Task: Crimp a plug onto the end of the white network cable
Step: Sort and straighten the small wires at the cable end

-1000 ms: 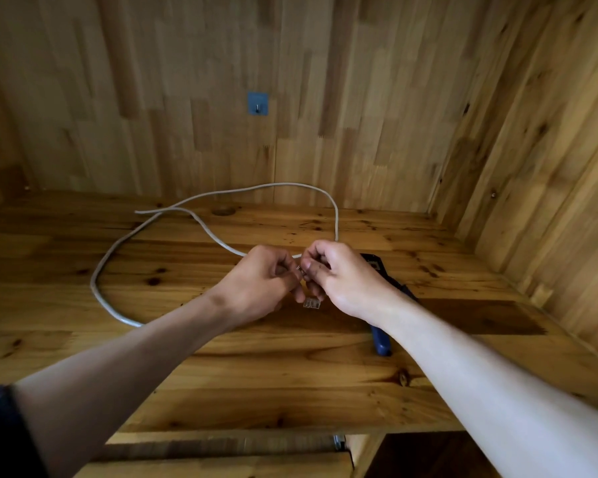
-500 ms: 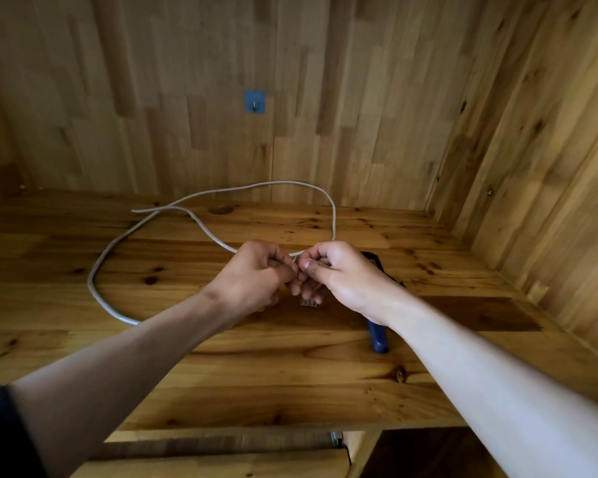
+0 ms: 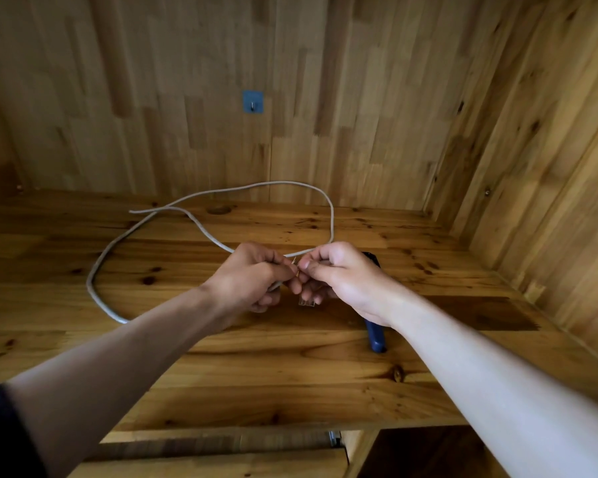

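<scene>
The white network cable (image 3: 173, 218) loops over the wooden tabletop (image 3: 290, 367) and comes back to my hands at the middle. My left hand (image 3: 252, 277) grips the cable just behind its end. My right hand (image 3: 339, 270) pinches the thin coloured wires (image 3: 295, 262) that stick out of that end, fingertips almost touching the left hand's. A small clear plug (image 3: 307, 302) lies on the table right under my right fingers. The dark blue crimping tool (image 3: 375, 334) lies behind my right wrist, mostly hidden by it.
Wooden walls close the table at the back and on the right. A small blue hook (image 3: 252, 102) is fixed on the back wall. The table's front edge runs below my forearms, with a drawer front under it.
Both hands rose slightly together and stayed joined at the cable end; the fingers shifted a little on the wires. The cable loop, plug and tool kept their places.
</scene>
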`<state>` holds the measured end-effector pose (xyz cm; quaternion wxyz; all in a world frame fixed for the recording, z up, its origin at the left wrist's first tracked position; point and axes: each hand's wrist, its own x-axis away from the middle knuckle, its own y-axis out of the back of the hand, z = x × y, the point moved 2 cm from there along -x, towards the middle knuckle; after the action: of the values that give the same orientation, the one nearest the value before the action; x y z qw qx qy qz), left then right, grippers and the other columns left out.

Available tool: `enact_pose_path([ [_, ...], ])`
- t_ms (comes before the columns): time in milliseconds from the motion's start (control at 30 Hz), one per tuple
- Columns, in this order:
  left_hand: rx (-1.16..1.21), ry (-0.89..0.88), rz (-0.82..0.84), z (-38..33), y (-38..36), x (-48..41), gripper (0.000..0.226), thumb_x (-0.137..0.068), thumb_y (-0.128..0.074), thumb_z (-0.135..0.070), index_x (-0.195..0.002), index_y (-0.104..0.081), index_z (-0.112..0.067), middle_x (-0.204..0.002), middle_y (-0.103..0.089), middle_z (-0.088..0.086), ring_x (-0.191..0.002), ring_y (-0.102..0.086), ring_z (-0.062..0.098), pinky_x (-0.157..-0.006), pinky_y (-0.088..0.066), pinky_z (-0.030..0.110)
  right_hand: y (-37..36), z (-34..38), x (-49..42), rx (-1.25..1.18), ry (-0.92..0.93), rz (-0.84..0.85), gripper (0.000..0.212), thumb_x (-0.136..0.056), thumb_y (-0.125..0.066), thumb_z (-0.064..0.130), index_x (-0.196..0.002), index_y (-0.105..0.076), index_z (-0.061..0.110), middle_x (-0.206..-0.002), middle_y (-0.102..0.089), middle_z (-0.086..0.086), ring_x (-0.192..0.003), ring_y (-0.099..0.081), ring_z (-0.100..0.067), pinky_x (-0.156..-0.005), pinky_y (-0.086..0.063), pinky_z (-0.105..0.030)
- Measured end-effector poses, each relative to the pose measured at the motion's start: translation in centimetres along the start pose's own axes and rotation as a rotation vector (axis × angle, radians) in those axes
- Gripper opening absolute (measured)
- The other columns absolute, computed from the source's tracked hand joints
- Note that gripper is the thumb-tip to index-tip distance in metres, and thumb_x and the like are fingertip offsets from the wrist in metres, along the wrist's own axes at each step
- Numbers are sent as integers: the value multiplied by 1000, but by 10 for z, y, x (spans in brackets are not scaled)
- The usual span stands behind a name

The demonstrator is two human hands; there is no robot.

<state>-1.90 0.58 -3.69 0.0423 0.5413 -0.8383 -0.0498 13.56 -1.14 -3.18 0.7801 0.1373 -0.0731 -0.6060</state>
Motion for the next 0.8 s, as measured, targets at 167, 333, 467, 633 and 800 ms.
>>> enact_pose_path([
  [167,132,102,89,-1,3,-1,12,-91,-53,0,-83,-61,2,-62,-62,7,-34,-31,7,-35,-20,12,-1,-1,2,-3,12,-9,17,-100,-46,5,-88,-55,9,-77,-69,-4,-64,-64,-14,-55,-48,-24],
  [333,75,66,46,0,0,-2,16,-93,-53,-2,-80,-62,1,-57,-62,4,-34,-32,7,-35,-20,12,-1,-3,1,-20,-16,-12,17,-101,-45,6,-91,-58,8,-72,-69,-1,-63,-64,-14,-53,-47,-23],
  [467,75,57,27,2,-1,-3,17,-93,-54,-3,-79,-63,0,-59,-64,4,-34,-34,7,-35,-22,12,-1,-2,2,-36,-24,6,22,-102,-43,6,-88,-60,8,-69,-69,2,-60,-63,-12,-52,-46,-21],
  [633,82,45,37,3,-2,-4,16,-94,-53,-4,-82,-64,-1,-65,-65,6,-36,-35,8,-36,-24,13,1,-2,2,-26,2,-21,19,-101,-45,6,-88,-59,7,-69,-68,0,-61,-64,-15,-52,-47,-21],
  [800,167,80,77,2,-2,-5,15,-92,-52,-3,-82,-63,0,-67,-63,7,-37,-34,8,-35,-23,15,3,-4,1,-26,38,-63,15,-98,-49,5,-88,-60,8,-69,-70,0,-61,-65,-13,-53,-48,-22],
])
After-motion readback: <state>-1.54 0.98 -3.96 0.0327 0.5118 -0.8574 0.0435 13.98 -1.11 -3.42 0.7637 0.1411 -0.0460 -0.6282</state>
